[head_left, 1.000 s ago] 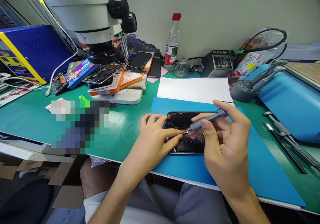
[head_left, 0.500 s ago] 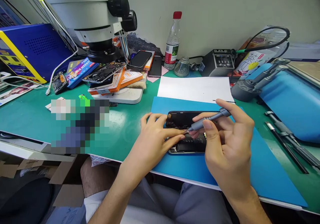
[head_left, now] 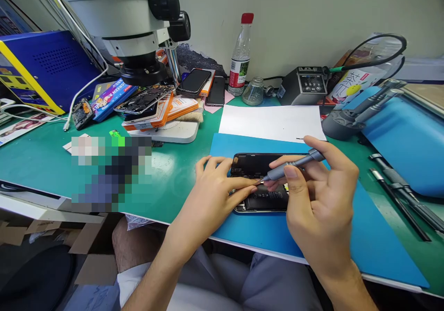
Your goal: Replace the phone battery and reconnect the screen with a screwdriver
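Note:
An opened phone lies on the blue mat (head_left: 367,237): its battery half (head_left: 267,200) is nearest me, and the dark screen half (head_left: 251,163) is folded out behind it. My right hand (head_left: 322,204) grips a grey pen-style screwdriver (head_left: 289,168), held slanted with a finger on its rear end. Its thin tip points down left at the phone's inside. Over the phone's left side, my left hand (head_left: 218,186) brings thumb and index finger close together right at that tip. Whatever may be pinched between them is too small to make out.
A microscope (head_left: 138,38) overhangs stacked phones and orange boxes (head_left: 166,112) at the left. White paper (head_left: 270,121) lies behind the mat. A plastic bottle (head_left: 239,61), glass jar (head_left: 253,91) and grey tool holder (head_left: 342,125) stand farther back. More pen-shaped tools (head_left: 398,200) lie right.
My right hand and the screwdriver have shifted slightly to the right, the tip drawing a little away from my left fingertips. My left hand stays almost in place.

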`<state>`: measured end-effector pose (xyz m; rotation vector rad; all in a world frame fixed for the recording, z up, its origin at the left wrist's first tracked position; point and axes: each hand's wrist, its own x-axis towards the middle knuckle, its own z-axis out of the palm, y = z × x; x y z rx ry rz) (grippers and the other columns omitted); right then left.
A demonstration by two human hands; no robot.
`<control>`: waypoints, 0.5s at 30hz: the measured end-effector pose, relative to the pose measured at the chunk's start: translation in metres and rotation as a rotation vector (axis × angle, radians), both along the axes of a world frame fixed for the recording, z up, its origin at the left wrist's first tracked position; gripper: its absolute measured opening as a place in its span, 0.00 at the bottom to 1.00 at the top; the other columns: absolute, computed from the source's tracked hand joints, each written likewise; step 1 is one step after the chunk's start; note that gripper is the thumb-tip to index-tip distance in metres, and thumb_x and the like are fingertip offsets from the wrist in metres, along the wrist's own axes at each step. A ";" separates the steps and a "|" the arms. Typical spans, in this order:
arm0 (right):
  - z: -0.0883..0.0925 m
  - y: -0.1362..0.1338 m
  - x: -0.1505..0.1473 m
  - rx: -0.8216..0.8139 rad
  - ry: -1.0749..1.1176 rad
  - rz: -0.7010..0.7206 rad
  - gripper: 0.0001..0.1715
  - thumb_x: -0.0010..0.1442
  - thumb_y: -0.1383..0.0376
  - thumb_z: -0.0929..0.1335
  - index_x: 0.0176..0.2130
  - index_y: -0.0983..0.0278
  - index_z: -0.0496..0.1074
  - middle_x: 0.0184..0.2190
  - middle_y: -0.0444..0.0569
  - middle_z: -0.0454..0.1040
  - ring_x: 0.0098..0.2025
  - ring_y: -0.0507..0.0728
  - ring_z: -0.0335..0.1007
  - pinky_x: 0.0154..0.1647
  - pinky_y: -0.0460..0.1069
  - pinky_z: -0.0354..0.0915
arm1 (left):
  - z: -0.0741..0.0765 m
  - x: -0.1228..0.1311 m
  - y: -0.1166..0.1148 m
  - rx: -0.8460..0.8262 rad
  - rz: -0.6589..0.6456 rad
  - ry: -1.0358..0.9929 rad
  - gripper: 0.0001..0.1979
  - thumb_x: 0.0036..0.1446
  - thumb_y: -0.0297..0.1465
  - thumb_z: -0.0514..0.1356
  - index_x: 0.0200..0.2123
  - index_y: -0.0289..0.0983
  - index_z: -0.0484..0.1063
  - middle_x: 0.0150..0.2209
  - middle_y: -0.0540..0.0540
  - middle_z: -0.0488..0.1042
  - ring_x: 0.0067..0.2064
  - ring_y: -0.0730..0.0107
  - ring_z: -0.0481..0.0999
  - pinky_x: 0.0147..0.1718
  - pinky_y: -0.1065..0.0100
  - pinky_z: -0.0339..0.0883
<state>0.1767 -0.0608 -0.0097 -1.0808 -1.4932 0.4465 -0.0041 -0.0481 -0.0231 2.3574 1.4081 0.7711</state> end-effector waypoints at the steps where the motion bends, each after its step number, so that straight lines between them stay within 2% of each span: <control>1: 0.000 0.000 0.000 -0.001 -0.001 -0.002 0.26 0.74 0.63 0.68 0.67 0.54 0.61 0.44 0.49 0.79 0.35 0.56 0.79 0.35 0.55 0.80 | 0.000 0.000 0.000 0.002 -0.001 -0.001 0.13 0.73 0.41 0.60 0.53 0.60 0.83 0.50 0.45 0.76 0.59 0.52 0.67 0.61 0.46 0.58; 15: 0.001 -0.001 -0.001 -0.009 -0.002 -0.023 0.27 0.74 0.60 0.68 0.67 0.52 0.62 0.45 0.49 0.80 0.35 0.57 0.79 0.35 0.56 0.80 | 0.002 0.000 0.000 -0.009 -0.001 -0.005 0.13 0.73 0.40 0.60 0.53 0.58 0.84 0.53 0.46 0.76 0.59 0.53 0.67 0.62 0.47 0.57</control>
